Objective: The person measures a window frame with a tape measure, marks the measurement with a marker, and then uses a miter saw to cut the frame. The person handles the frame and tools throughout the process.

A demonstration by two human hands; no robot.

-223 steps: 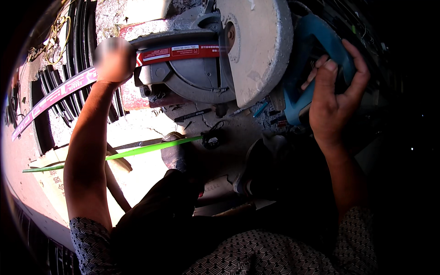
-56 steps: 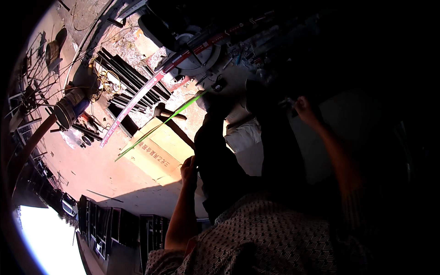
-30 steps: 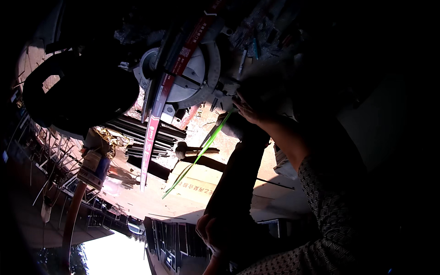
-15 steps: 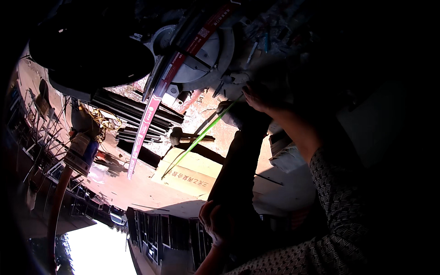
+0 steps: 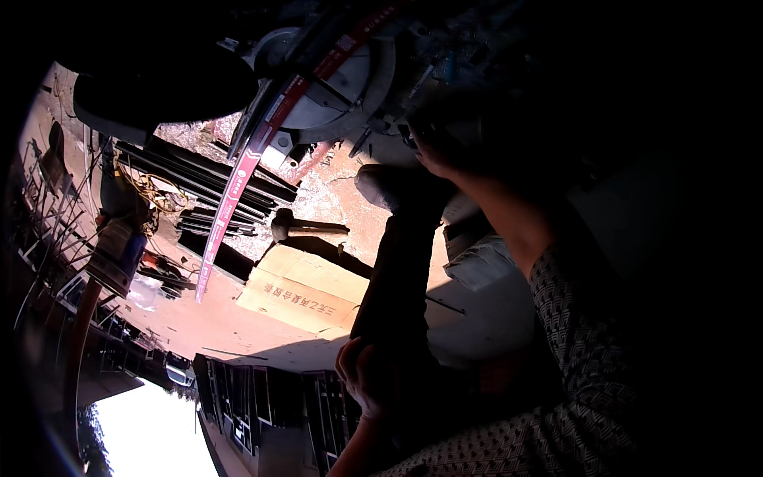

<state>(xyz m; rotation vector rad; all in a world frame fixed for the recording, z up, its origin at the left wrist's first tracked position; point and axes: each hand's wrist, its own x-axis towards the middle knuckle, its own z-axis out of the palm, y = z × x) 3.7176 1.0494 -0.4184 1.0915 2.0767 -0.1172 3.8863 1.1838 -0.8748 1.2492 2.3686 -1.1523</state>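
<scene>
My left hand (image 5: 362, 378) rests with bent fingers on the knee of my dark trouser leg (image 5: 385, 294). Farther up in shadow, my right hand (image 5: 433, 153) reaches toward the round grey machine (image 5: 342, 95), beside my shoe (image 5: 375, 187). Darkness hides its fingertips, and whether it holds anything cannot be made out. A long bar with a red and white film (image 5: 238, 183) slants across the machine. On the floor left of my leg lie a hammer (image 5: 283, 226) with a wooden handle and a flat brown cardboard piece (image 5: 302, 294).
Several black bars (image 5: 207, 179) lie on the floor to the left, near a tangled yellow cable (image 5: 159, 193). A large dark round shape (image 5: 159, 87) fills the upper left. A crumpled plastic-wrapped bundle (image 5: 481, 264) lies right of my leg. Frames (image 5: 262, 397) stand along the bottom.
The bright green strip between my right hand and the cardboard is out of sight. My right hand has shifted slightly up and left; the floor scene has slid left in the view.
</scene>
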